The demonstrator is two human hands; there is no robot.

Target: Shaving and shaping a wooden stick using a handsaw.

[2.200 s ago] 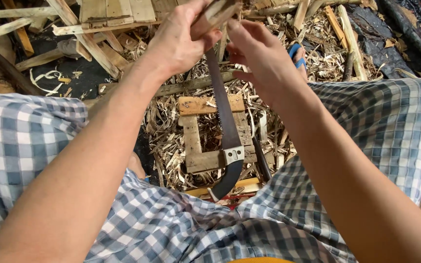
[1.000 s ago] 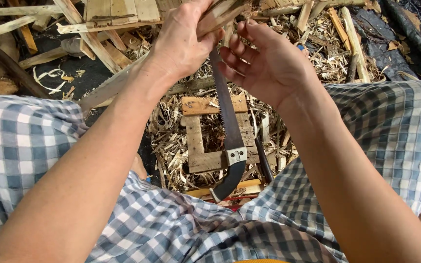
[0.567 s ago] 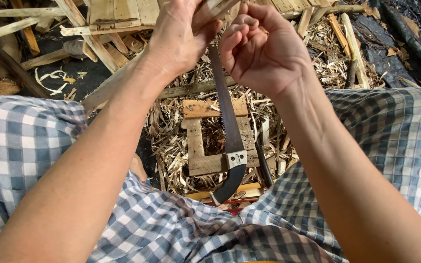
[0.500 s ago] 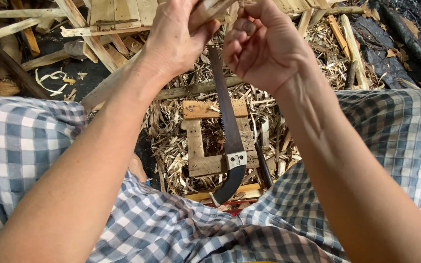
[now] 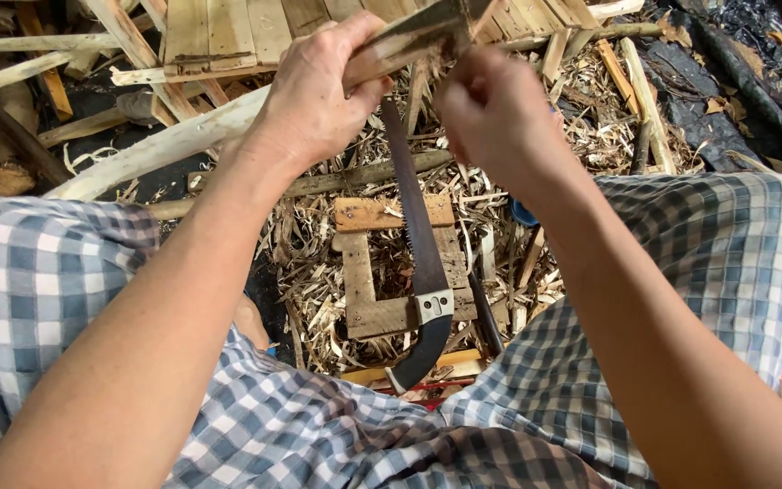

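2 bare hands are up near the top of the view, both working on 1 piece of wood (image 5: 409, 41). The left hand (image 5: 319, 100) is clenched around the stick, fingers wrapped over it and thumb underneath, holding it at a slant with the far end raised to the right. The right hand (image 5: 495, 118) sits just beside it, fingers curled in at the stick's upper end; whether it pinches the wood itself or a sliver coming off it, I cannot tell from here.

Below the hands, a saw (image 5: 418, 254) with a dark, toothed blade and curved dark handle lies across a small wooden frame (image 5: 364, 272) on the ground, well apart from both hands. Wood shavings (image 5: 319, 263) are heaped all around the frame. Checked blue-and-white trousers (image 5: 56, 299) cover both knees, one either side of the saw. Planks (image 5: 219, 32) and a pale peeled branch (image 5: 156, 145) lie beyond the left hand.
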